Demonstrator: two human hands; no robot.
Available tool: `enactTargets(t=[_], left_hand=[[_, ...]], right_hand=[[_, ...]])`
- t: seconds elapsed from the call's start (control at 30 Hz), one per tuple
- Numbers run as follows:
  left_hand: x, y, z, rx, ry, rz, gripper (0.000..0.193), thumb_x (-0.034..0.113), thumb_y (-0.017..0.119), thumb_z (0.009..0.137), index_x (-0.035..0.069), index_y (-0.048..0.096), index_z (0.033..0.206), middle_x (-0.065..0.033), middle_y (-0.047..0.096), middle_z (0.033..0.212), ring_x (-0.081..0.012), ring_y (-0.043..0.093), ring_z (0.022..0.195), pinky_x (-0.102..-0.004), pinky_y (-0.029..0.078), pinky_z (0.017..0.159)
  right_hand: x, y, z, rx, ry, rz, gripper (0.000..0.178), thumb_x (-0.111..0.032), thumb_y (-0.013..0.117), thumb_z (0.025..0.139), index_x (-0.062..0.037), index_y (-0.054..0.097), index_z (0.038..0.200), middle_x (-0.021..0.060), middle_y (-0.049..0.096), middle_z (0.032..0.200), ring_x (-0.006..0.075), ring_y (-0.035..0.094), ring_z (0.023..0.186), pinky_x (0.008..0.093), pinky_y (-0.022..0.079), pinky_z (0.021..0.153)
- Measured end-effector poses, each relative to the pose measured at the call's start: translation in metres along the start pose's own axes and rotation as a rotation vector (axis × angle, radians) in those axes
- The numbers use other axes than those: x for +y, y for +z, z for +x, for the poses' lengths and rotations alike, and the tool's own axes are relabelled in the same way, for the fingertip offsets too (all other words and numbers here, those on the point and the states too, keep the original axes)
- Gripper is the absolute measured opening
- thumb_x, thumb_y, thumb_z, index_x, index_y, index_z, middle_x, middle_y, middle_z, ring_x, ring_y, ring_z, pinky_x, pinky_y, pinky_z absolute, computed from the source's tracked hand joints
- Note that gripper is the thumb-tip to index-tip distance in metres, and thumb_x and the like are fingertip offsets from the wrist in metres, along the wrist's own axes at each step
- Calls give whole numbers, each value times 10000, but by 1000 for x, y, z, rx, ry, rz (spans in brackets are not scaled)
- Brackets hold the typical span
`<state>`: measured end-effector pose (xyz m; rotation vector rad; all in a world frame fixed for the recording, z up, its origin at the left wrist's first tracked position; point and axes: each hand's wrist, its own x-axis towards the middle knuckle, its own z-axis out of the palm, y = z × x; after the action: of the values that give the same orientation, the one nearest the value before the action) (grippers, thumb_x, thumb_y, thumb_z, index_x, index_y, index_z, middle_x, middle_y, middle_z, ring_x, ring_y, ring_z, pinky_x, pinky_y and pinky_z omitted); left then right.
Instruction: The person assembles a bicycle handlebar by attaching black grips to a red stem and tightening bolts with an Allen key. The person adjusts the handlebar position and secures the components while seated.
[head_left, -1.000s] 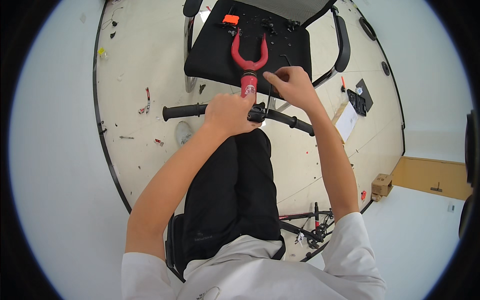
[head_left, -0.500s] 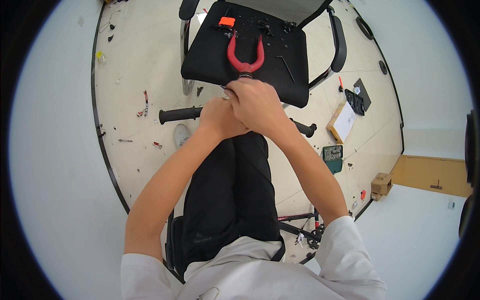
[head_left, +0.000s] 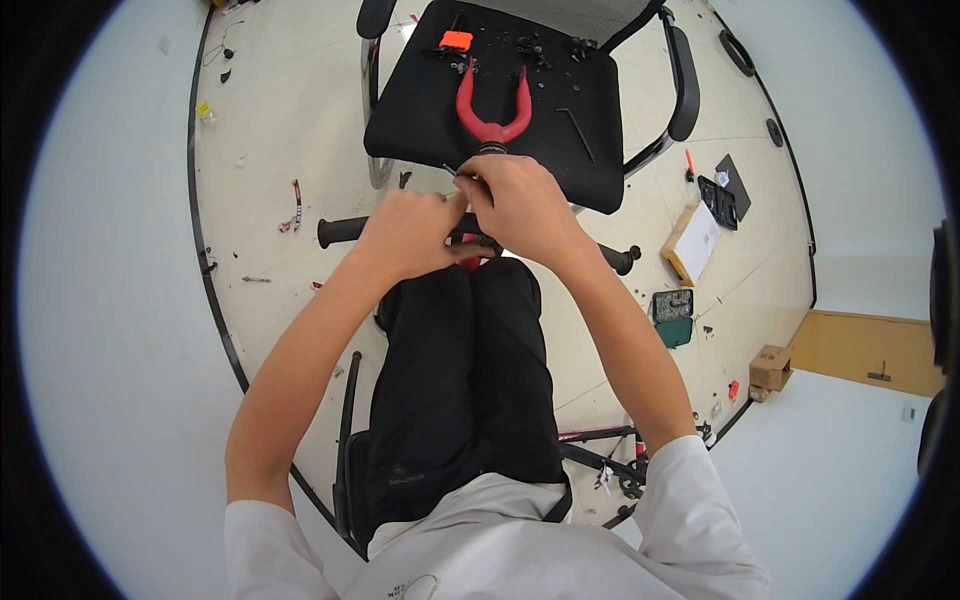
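A red bicycle fork [head_left: 493,131] lies with its prongs over the black chair seat [head_left: 420,112]. Across my knees runs a handlebar with black grips [head_left: 342,231], and a bit of red shows between my hands. My right hand [head_left: 522,205] is closed at the fork's near end, around a thin dark tool [head_left: 450,170] whose tip sticks out to the left; the rest is hidden by my fingers. Just left of it, my left hand [head_left: 410,235] has thumb and fingers apart, straddling the middle of the handlebar, with no object visible in its grasp.
On the seat lie a hex key [head_left: 574,134], an orange item [head_left: 456,41] and several small dark parts [head_left: 532,50]. To the right on the floor are a white-topped box [head_left: 692,243], a black tool case [head_left: 717,201] and a green case [head_left: 673,318]. A bicycle frame [head_left: 600,452] lies low right.
My left hand has moved left, away from under my right hand, and its thumb and fingers have spread. My right hand stays near the fork's end. The view has shifted slightly.
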<state>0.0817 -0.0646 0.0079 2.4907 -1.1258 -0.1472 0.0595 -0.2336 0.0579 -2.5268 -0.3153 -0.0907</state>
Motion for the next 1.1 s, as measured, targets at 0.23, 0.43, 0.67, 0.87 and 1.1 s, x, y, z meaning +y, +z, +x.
enactTargets(t=[0.23,0.43,0.67,0.87,1.1], left_hand=[[-30,7,-9,-103,-94,117,304,332,743,803,48,675,889,-158,681,735,-364,690,726,-466,549,657],[-27,7,-3,-125,-150,144,170,213,699,779,66,686,864,-163,681,725,-373,690,724,-472,556,677],[-24,4,-3,-151,-195,128,125,186,677,783,76,697,839,-158,684,724,-368,692,717,-468,562,695],[-23,6,-2,-123,-178,118,174,189,672,798,126,746,942,-143,695,742,-351,696,728,-463,563,698],[-23,7,-3,-143,-184,142,232,202,676,812,163,765,1022,-126,706,768,-335,699,732,-446,566,693]], right_hand=[[-13,21,-24,24,-250,-47,132,-93,664,862,-20,693,968,133,651,844,336,651,788,411,511,677],[-27,10,-92,60,-432,-142,189,-42,694,786,-16,671,973,71,605,797,252,619,727,366,491,615],[2,-42,-146,-29,-139,142,253,-56,721,786,-1,696,1033,117,689,931,232,698,791,315,534,665],[47,-42,-138,194,279,490,80,16,618,933,37,684,973,85,681,842,147,690,687,253,523,629],[59,-40,-127,174,253,398,129,-97,640,965,31,654,973,86,689,825,163,689,719,288,527,674]])
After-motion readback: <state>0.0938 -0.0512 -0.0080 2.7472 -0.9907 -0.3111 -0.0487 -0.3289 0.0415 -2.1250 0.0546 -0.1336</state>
